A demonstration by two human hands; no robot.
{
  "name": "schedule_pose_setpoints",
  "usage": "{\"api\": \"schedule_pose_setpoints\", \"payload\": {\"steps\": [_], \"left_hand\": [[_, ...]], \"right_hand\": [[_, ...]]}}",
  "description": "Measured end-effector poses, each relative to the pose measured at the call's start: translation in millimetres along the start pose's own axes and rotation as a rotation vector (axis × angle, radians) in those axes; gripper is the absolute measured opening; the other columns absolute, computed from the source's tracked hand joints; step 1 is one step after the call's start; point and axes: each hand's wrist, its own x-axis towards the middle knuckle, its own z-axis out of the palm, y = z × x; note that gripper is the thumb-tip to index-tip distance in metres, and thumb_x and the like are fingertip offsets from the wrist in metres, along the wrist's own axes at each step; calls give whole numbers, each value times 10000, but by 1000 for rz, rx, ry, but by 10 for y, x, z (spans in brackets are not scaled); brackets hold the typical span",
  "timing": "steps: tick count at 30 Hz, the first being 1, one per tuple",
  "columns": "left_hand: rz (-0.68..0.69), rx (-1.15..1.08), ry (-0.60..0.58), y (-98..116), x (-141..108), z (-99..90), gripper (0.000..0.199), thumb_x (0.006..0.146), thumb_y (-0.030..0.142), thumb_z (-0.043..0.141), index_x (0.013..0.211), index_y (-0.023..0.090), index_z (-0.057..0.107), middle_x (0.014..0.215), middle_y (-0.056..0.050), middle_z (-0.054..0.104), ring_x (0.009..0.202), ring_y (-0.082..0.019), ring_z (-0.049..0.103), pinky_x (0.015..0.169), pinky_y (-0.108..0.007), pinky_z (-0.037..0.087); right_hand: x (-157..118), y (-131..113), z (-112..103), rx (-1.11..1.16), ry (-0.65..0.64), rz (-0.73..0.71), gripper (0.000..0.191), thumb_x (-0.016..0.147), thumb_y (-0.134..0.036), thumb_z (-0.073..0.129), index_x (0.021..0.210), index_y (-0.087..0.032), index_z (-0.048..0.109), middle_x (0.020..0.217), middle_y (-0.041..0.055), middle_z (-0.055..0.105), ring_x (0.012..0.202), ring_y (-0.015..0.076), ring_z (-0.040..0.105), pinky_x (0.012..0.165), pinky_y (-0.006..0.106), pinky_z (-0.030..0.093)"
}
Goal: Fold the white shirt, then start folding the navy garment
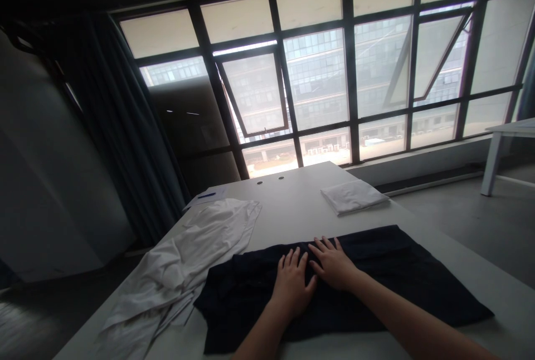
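Note:
A dark navy garment [401, 271] lies spread flat across the near part of the white table [288, 204]; its exact kind is hard to tell. My left hand [291, 283] rests palm down on the middle of the cloth, fingers stretched out. Just to its right, my right hand [332, 264] also lies flat on the garment with its fingers spread, its thumb close to the left hand. Neither hand grips anything. A crumpled white garment [179, 265] sits left of the dark one, close to its left end.
A folded white cloth [353, 196] lies at the table's far right edge. Paper with a blue pen [206, 195] is at the far left. Two round dark holes mark the tabletop's far end. Beyond stand large windows [315, 81], a dark curtain [129, 126] and another white table [493, 159].

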Motion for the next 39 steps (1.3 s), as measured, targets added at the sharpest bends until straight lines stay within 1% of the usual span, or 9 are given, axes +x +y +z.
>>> {"api": "schedule_pose_setpoints", "payload": {"steps": [6, 20, 33, 39], "left_hand": [[-2, -1, -7, 2, -3, -6, 708, 978, 645, 372, 1568, 256, 418, 1655, -71, 338, 1526, -317, 266, 1247, -501, 175], [0, -9, -1, 11, 3, -5, 704, 975, 639, 379, 1563, 254, 427, 1651, -73, 345, 1525, -321, 269, 1245, -508, 178], [-12, 10, -33, 35, 16, -25, 712, 974, 633, 381, 1575, 251, 407, 1662, -64, 323, 1533, -324, 249, 1249, -501, 166], [-2, -10, -10, 19, 15, -12, 702, 975, 630, 390, 1567, 254, 419, 1652, -73, 343, 1527, -314, 267, 1245, -505, 174]], "right_hand": [[-5, -3, -3, 0, 10, -7, 688, 994, -600, 313, 1571, -237, 406, 1670, 140, 303, 1547, 396, 192, 1206, 657, 48], [-1, 7, -9, 1, -2, 1, 692, 993, -609, 306, 1575, -246, 397, 1676, 135, 294, 1552, 387, 178, 1210, 642, 32], [7, 30, 4, 5, -4, 2, 691, 993, -612, 310, 1573, -246, 400, 1679, 134, 287, 1552, 384, 177, 1212, 637, 28], [6, 26, 1, 6, -1, 0, 695, 994, -615, 304, 1573, -244, 400, 1676, 136, 292, 1551, 387, 182, 1210, 645, 37]]}}
